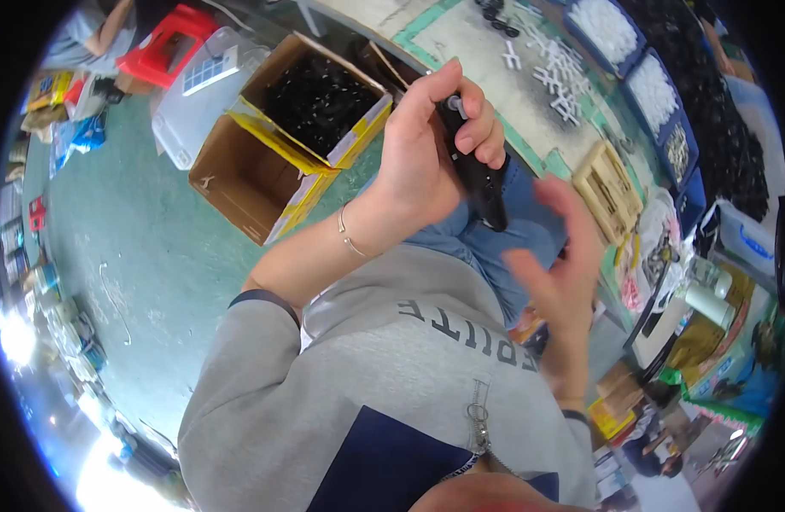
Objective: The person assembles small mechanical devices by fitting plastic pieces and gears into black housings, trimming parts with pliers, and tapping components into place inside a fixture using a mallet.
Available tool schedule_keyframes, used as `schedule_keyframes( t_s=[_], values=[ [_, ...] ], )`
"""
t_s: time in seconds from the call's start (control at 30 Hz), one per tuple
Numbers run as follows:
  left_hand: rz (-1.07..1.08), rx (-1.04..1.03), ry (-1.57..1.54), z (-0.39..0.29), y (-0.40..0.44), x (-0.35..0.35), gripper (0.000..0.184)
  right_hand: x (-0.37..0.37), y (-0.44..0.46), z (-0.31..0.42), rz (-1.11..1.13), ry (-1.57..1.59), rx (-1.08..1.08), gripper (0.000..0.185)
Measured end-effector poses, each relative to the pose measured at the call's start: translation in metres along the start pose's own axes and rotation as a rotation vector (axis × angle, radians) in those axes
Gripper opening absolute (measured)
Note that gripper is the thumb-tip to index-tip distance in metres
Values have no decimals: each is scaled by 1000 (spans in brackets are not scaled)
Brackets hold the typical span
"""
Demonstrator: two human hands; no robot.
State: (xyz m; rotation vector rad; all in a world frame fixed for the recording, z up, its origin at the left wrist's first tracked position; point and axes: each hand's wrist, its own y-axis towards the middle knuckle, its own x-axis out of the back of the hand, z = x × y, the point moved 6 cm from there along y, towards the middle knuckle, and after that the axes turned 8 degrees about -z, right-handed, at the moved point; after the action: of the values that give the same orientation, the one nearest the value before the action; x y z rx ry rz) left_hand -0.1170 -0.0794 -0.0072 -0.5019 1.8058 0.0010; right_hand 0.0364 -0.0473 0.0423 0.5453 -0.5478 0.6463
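Observation:
My left hand (420,141), with a thin bracelet at its wrist, is raised over my lap and closed around a long black plastic part (481,183). The part tapers to a rounded lower end, and a small grey cylindrical piece shows near its top, between my thumb and fingers. My palm and fingers hide much of its upper half. Right of the part, apart from it, my right hand (563,256) is smeared by motion. Its thumb and fingers are spread, with nothing visible between them.
A carton of small black parts (320,102) stands left of my left hand, beside an open brown carton (243,179). Across the worktable (443,43) lie white pieces (559,81), a beige fixture (608,192) and blue bins of white parts (653,94). Other people are at the edges.

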Motion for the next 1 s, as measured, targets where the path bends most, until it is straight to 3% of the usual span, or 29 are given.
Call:
schedule_keyframes(
  t_s=[0.07,0.3,0.4,0.53,0.63,0.7,0.73,0.8,1.0],
  values=[
    [6,-19,16,5,-2,-14,35,-16,5,8,-7,63,-49,62],
    [-63,5,26,27,-5,-31,35,-8,3,26,-88,-276,165,30],
    [-75,51,29,36,-3,-35,34,-4,-1,24,-216,-297,306,31],
    [-57,118,-37,44,4,-31,30,-3,-4,16,-227,-299,265,29],
    [-20,181,4,49,11,-33,31,-2,-4,9,-218,-228,179,31],
    [11,265,36,52,18,-32,30,2,-1,-4,-143,122,-75,27],
    [43,351,66,57,17,-34,30,6,-1,-5,-144,122,-83,27],
    [28,388,159,62,16,-39,31,4,-8,-26,-38,478,-478,23],
    [7,489,300,76,18,-40,33,4,-15,-37,-12,655,-678,19]
  ],
)
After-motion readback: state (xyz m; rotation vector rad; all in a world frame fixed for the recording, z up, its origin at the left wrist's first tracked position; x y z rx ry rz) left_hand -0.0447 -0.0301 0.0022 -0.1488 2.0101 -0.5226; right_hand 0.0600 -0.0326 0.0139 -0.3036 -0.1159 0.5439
